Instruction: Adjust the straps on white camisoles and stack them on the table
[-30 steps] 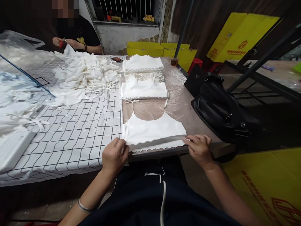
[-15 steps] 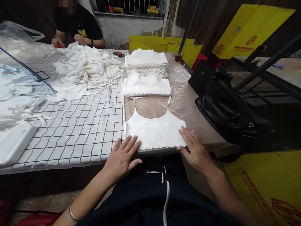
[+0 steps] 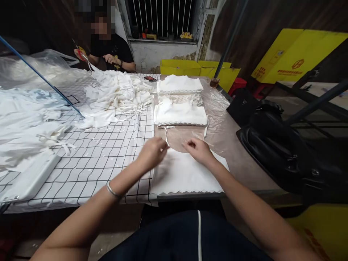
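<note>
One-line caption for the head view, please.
Both hands, left hand and right hand, reach the upper edge of a flat white camisole on the table.

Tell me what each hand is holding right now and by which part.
Left hand pinches the white camisole by its left strap near the neckline. Right hand rests at the top edge of the neckline; whether it grips anything cannot be told.

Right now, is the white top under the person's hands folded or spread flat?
Spread flat: the white scallop-hemmed camisole top lies open on the table, hem toward the person, thin straps reaching away. Both hands are at its neckline.
</note>
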`<state>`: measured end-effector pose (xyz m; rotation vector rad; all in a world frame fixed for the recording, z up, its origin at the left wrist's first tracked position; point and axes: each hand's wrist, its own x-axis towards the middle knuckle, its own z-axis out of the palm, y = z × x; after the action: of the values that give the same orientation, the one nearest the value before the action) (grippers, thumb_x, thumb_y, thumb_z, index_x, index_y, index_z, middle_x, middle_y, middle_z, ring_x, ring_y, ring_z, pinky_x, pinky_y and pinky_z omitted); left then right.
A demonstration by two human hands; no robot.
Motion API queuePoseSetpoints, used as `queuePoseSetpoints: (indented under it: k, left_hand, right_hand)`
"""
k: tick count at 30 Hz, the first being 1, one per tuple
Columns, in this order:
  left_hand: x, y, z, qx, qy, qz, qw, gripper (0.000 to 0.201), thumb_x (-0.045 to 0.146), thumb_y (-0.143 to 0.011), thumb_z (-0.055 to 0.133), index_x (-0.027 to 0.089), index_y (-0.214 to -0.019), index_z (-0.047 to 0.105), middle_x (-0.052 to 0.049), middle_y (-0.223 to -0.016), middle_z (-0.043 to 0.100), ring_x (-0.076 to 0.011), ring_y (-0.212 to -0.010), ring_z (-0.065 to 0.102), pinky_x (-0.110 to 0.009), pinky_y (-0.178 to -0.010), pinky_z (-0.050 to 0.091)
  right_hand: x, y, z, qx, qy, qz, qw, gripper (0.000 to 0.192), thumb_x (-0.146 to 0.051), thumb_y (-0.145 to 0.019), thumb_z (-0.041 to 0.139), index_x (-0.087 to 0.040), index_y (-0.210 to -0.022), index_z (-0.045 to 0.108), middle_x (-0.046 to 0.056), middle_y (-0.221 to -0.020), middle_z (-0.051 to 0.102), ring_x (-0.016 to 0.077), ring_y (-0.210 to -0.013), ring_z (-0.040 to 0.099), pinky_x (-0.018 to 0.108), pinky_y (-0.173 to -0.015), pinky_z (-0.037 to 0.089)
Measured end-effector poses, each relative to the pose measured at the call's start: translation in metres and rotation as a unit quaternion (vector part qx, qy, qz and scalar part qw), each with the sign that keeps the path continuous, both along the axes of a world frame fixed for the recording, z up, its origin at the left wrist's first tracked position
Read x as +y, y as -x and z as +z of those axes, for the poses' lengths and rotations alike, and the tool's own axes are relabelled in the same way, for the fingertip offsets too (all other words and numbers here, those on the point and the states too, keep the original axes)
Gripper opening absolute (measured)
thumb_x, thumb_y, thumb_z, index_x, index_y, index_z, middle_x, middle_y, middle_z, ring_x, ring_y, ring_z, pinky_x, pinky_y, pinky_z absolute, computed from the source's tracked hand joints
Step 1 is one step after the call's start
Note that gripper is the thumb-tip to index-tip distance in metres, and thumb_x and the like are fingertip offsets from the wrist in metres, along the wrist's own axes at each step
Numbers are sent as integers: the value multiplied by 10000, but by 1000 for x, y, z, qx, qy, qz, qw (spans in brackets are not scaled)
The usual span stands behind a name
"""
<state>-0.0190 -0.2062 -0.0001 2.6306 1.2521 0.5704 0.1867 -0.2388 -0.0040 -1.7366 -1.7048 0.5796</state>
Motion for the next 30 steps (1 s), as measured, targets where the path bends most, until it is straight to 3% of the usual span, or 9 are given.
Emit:
queuePoseSetpoints:
  k: [2,4,7,11,16,21,26,28,30]
  left_hand:
    - [-23,-7,-21,24,-11,-75,997,327,351,-955,466,135,-1021,703,-145,-1085,704,-273,-1018,634,-422,-902,470]
    - [-47,-12,-42,59,-11,-125,990,529,512,-953,436,139,-1297,587,-166,-1374,563,-333,-1274,502,-514,-1056,362]
    - [-64,-15,-59,96,26,-150,984,728,646,-939,314,155,-1470,395,-145,-1539,359,-337,-1429,306,-551,-1144,223]
    - [-63,-16,-59,110,58,-151,981,775,680,-931,230,166,-1500,341,-129,-1561,311,-310,-1457,255,-532,-1169,176]
    - [-63,-16,-55,102,49,-156,981,785,683,-931,225,157,-1504,334,-133,-1557,314,-300,-1457,258,-528,-1174,177]
    - [-64,-17,-57,96,79,-161,979,782,671,-938,226,143,-1506,327,-139,-1567,276,-304,-1468,227,-544,-1185,156]
    - [-61,-17,-55,44,174,-163,970,774,654,-929,335,141,-1508,319,-142,-1585,214,-320,-1488,131,-575,-1193,61]
    - [-63,-17,-48,-24,240,-154,958,769,632,-911,417,125,-1487,362,-158,-1579,229,-331,-1488,121,-577,-1192,5]
    - [-66,-18,-36,-159,335,-120,921,724,614,-907,443,130,-1445,434,-163,-1555,305,-318,-1477,189,-538,-1207,22]
  right_hand:
    - [50,15,0,-17,51,-18,998,306,-402,-815,648,-191,-634,521,0,-676,612,145,-664,549,255,-597,364]
    - [88,33,-3,-21,95,-28,995,322,-430,-752,713,-192,-647,522,-6,-685,600,144,-668,526,255,-590,332]
    - [118,57,-7,38,165,-42,985,286,-271,-662,796,-191,-642,522,-14,-656,557,134,-640,482,247,-566,298]
    - [136,67,4,130,246,-9,960,243,-163,-791,669,-167,-591,531,-20,-540,459,85,-485,344,227,-468,252]
    - [167,52,41,243,287,36,926,219,-147,-926,534,-143,-712,578,17,-676,598,32,-435,309,155,-389,254]
    - [198,38,79,335,274,-21,901,224,-192,-981,475,-140,-781,561,21,-753,655,7,-389,275,117,-338,212]
    - [198,33,109,329,210,-46,920,423,-460,-996,391,-135,-813,589,37,-665,633,23,-362,306,148,-333,256]
    - [177,32,115,325,163,-31,931,493,-563,-958,396,-136,-840,612,58,-677,645,45,-387,389,175,-368,339]
    - [136,32,116,330,97,17,939,525,-625,-917,430,-143,-882,637,76,-739,669,76,-463,503,209,-457,446]
